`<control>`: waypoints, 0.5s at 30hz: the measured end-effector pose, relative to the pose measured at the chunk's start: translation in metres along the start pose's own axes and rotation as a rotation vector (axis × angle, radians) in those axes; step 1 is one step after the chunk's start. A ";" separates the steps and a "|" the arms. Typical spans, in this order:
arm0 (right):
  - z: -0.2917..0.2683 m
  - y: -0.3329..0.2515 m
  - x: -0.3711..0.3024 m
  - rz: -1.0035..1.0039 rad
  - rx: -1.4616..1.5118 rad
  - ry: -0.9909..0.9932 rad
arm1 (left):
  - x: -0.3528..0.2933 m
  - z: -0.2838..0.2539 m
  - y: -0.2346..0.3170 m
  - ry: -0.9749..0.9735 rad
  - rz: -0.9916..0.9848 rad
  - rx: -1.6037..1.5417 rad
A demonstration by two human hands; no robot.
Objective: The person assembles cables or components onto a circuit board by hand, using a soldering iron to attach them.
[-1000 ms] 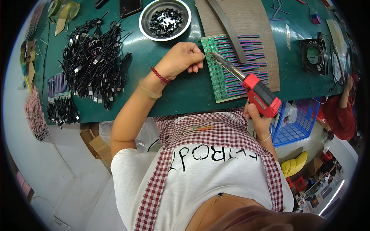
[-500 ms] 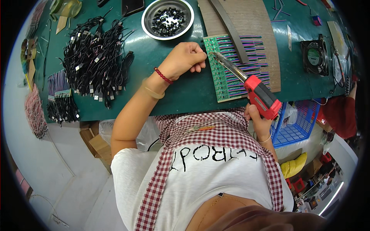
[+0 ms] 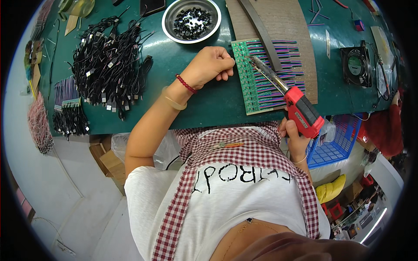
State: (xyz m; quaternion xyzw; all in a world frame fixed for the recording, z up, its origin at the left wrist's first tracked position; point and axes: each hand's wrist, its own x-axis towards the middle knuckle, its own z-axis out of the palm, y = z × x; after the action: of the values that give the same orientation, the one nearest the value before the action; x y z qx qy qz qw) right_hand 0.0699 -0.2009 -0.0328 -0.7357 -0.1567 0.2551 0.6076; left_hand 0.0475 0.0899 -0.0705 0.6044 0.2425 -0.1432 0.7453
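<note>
Here, the left hand (image 3: 210, 65) is curled at the left edge of the green circuit-board panel (image 3: 246, 80), thumb and forefinger pressed together, though I cannot tell whether they pinch anything; the right hand (image 3: 297, 140), lower and nearer the body, wraps the handle of a red-and-black soldering gun (image 3: 303, 112), its tip slanting up-left over the panel. A grey bar (image 3: 260, 30) lies across the panel's coloured wires (image 3: 283, 74) on a wooden board (image 3: 289, 21). Beyond the left hand sits a metal bowl (image 3: 169, 32) of small black parts (image 3: 191, 22), with a heap of black cables (image 3: 109, 65) farther left.
</note>
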 end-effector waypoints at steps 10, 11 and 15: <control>-0.011 -0.005 -0.008 0.090 0.100 0.121 | -0.020 -0.010 0.034 0.128 0.221 0.361; -0.009 -0.004 -0.006 0.126 0.144 0.142 | -0.016 -0.012 0.042 0.308 0.258 0.523; -0.002 -0.003 0.011 0.192 0.331 0.126 | 0.018 -0.048 0.034 0.665 0.651 1.283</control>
State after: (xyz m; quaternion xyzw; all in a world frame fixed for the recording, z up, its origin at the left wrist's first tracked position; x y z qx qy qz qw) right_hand 0.0804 -0.1957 -0.0312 -0.6516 -0.0036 0.2877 0.7018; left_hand 0.0709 0.1454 -0.0592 0.9677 0.1336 0.1581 0.1441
